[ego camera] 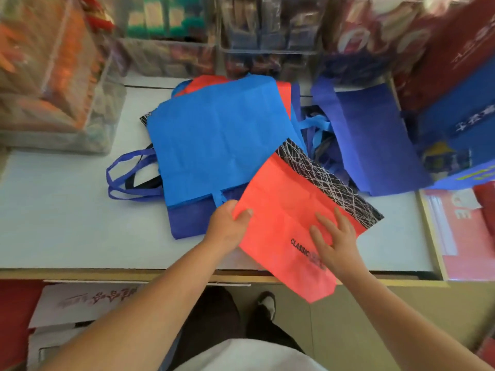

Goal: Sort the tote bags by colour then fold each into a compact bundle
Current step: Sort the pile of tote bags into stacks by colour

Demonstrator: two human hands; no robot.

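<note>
Head view, step: sorting, by my judgement; nothing is folded yet.
Red tote bag [289, 223]: at 5 o'clock of the light blue tote bag [219, 135], overlapping its corner and overhanging the counter [67, 210] edge.
Left hand [227, 223]: pinches the red bag's 9 o'clock corner, thumb on top.
Right hand [334, 242]: fingers straight, pressed flat on it.
Dark blue tote bag [375, 135]: at 2 o'clock.
Next move: probably sliding the red bag clear without dragging the blue.

Bare forearms [160, 290], white top [249, 354], dark trousers [214, 317]; dark shoe [266, 303], white on top
</note>
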